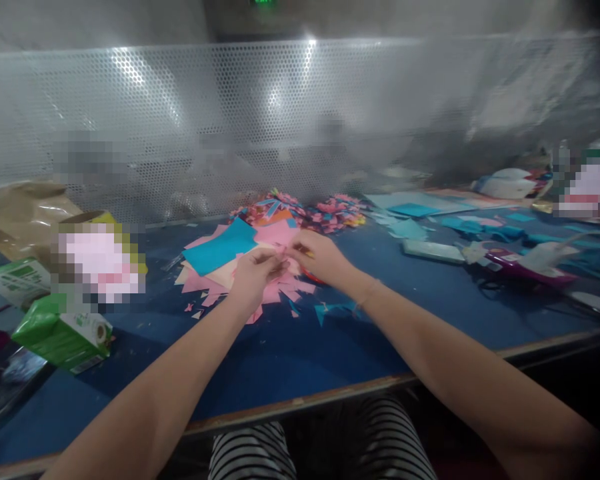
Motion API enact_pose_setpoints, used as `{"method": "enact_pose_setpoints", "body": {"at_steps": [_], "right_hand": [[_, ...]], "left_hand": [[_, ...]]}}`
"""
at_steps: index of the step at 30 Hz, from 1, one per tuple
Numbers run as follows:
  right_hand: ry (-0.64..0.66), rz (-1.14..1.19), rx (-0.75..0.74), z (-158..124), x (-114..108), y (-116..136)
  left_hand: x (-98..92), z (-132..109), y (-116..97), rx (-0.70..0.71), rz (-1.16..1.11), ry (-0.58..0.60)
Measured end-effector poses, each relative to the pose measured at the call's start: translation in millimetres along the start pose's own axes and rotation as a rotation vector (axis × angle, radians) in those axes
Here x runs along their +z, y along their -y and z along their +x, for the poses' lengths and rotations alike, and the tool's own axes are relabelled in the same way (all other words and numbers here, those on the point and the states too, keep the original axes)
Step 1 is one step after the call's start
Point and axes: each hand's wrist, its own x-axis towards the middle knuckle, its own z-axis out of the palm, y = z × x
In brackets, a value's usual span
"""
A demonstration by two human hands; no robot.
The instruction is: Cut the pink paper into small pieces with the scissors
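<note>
Both arms reach forward over a blue table (290, 360). My left hand (254, 275) and my right hand (316, 257) meet above a loose pile of pink, cream and cyan paper sheets (230, 250). The fingers of both hands are pinched together on a small piece of pink paper (283, 257) between them. Small pink and cyan scraps (330, 310) lie around the pile. Behind it sit two clusters of folded multicoloured paper pieces (300, 210).
A green carton (63, 333) and a green-and-white pack (17, 280) lie at the left, beside a brown paper bag (20, 217). Cyan paper sheets (415, 210), a purple tool (520, 263) and a pale flat box (433, 250) are at the right. A perforated metal screen (280, 113) closes the back.
</note>
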Motion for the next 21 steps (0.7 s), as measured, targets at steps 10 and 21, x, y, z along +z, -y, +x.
{"method": "enact_pose_setpoints", "body": {"at_steps": [10,21], "right_hand": [[0.004,0.208,0.285,0,-1,7],[-0.047,0.236,0.381,1,-2,15]], "left_hand": [[-1.5,1,4,0.134,0.154,-0.015],[-5.3,3,5,0.236,0.327,0.007]]}}
